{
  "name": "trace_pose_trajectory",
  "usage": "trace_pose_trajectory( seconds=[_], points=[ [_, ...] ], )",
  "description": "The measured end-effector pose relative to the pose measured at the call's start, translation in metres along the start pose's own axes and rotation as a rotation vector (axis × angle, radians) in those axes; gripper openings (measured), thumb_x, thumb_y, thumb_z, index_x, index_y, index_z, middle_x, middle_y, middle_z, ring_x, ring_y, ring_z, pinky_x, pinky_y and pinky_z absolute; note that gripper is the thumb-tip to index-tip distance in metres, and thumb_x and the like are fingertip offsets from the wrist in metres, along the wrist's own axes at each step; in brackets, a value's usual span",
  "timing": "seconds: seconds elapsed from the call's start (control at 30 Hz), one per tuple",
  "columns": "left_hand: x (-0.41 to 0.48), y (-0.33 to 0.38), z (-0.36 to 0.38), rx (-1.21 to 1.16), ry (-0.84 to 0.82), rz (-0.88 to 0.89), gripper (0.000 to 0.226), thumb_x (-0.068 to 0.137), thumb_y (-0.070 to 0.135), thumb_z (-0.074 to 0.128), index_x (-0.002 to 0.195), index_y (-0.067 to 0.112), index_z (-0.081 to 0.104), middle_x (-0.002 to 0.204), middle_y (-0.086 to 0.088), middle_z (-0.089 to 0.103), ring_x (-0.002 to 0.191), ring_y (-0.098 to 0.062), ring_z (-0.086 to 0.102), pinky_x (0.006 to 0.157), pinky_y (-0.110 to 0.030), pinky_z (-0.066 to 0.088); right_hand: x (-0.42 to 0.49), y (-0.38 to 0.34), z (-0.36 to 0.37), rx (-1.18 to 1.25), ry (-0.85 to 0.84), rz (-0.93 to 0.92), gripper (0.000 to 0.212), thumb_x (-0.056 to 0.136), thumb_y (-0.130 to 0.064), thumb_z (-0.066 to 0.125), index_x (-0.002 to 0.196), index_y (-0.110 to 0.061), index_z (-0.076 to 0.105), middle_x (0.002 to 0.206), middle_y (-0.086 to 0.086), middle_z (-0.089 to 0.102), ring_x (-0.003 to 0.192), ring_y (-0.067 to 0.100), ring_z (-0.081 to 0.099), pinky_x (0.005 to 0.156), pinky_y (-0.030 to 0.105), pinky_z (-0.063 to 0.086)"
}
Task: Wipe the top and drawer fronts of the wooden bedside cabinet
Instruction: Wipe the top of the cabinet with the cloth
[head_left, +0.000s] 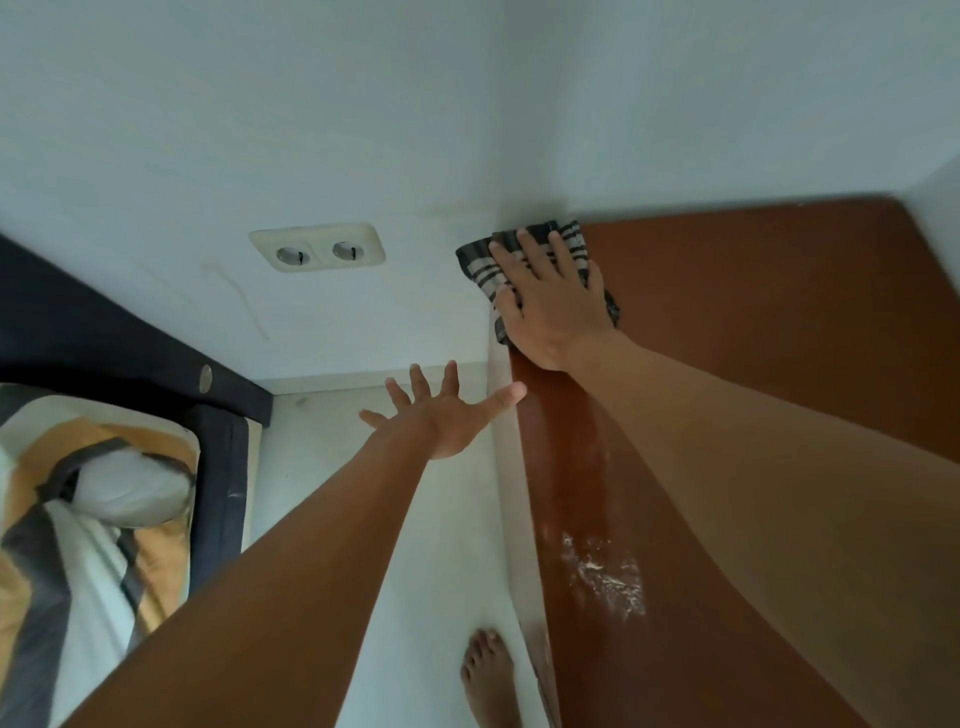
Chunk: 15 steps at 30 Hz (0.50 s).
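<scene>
The brown wooden cabinet top (779, 322) fills the right side of the view, set into a wall corner. My right hand (550, 306) lies flat on a dark cloth with pale stripes (480, 265), pressing it onto the far left corner of the top, with the fingers spread over it. My left hand (441, 410) hovers with fingers spread wide, holding nothing, just left of the cabinet's left edge; its thumb tip is close to that edge. A whitish smear (605, 577) marks the near part of the top. The drawer fronts are out of sight.
A double wall socket (318, 253) sits on the white wall left of the cabinet. A bed with a dark frame (228, 467) and patterned bedding (93, 519) lies at the left. Pale floor runs between bed and cabinet, with a bare foot (488, 675) on it.
</scene>
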<state>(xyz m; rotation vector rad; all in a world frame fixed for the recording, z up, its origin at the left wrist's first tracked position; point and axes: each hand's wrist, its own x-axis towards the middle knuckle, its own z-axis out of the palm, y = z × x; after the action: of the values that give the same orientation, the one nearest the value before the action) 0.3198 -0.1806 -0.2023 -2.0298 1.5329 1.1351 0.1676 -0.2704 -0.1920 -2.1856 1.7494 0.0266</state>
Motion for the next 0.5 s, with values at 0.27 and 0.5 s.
trace_pose_trajectory(
  seconds=[0.27,0.5],
  points=[
    [-0.014,0.006,0.015,-0.051,0.037,-0.022,0.108,0.07,0.099,0.007,0.161,0.042,-0.008,0.171,-0.005,-0.016,0.156,-0.039,-0.016,0.115,-0.075,-0.01,-0.05,0.002,0.02,0.005,0.054,-0.005,0.058,0.104,-0.048,0.019,0.16,-0.043,0.002,0.171,-0.008,-0.003,0.157,0.022,-0.01,0.124,0.059,0.001],
    [-0.027,-0.005,0.045,-0.054,0.051,0.03,0.098,0.078,0.094,0.011,0.161,0.045,-0.004,0.172,-0.002,-0.011,0.157,-0.037,-0.012,0.115,-0.075,-0.008,-0.09,0.001,0.031,0.017,0.071,-0.001,0.058,0.105,-0.048,0.019,0.16,-0.041,0.003,0.171,-0.006,-0.004,0.157,0.023,-0.011,0.124,0.059,0.001]
  ],
)
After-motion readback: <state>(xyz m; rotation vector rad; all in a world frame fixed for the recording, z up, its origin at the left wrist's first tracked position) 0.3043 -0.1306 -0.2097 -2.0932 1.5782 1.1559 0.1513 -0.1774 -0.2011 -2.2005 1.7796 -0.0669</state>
